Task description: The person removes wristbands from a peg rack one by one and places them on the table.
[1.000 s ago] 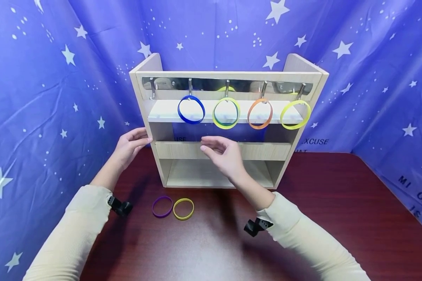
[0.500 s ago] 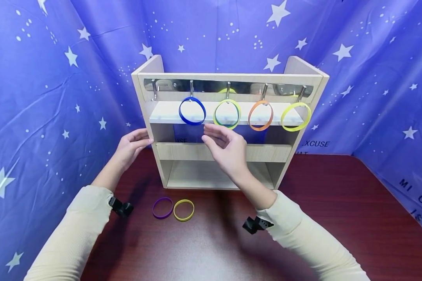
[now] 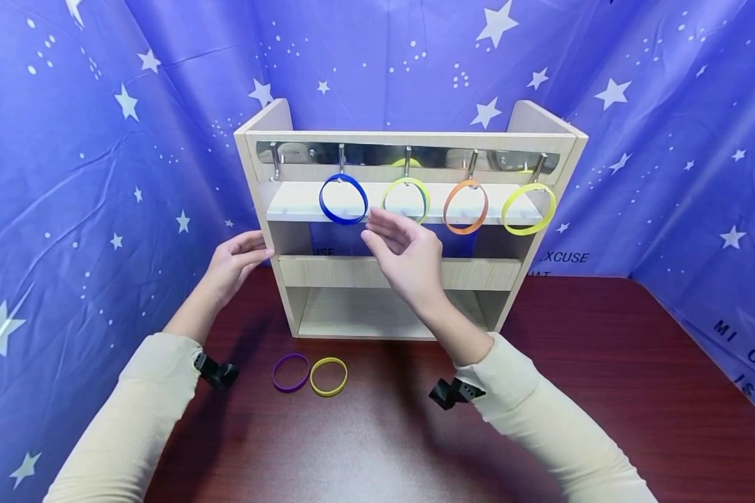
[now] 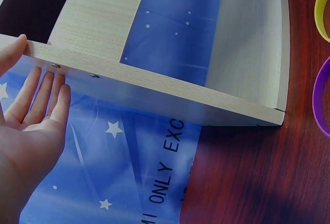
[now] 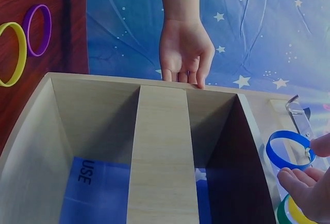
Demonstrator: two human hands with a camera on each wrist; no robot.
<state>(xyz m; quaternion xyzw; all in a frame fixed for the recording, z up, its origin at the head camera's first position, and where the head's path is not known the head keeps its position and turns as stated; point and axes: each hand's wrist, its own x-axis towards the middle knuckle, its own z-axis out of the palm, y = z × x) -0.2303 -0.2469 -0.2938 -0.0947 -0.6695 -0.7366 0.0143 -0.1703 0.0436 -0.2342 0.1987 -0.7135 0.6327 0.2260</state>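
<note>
My left hand (image 3: 229, 262) rests at the left side panel of a pale wooden shelf (image 3: 516, 133). In the left wrist view its thumb lies on the front edge and its straight fingers touch the outer face. My right hand (image 3: 412, 258) is raised before the shelf, thumb and fingers apart, holding nothing. Its fingertips are right beside the blue wristband (image 3: 321, 204), which hangs from the second hook from the left. Behind the fingers, a yellow wristband (image 3: 424, 188) and a green wristband (image 5: 282, 211) share the middle hook and are partly hidden.
An orange wristband (image 3: 446, 209) and a yellow-green one hang on the two right hooks. The leftmost hook (image 3: 275, 162) is bare. On the dark red table (image 3: 377, 447) lie a purple wristband (image 3: 275, 381) and a yellow wristband (image 3: 313, 381). A starry blue curtain (image 3: 182, 140) surrounds the table.
My right hand has risen from the middle board to the blue wristband's lower right, overlapping the bands on the middle hook. My left hand keeps its place. The view has shifted slightly.
</note>
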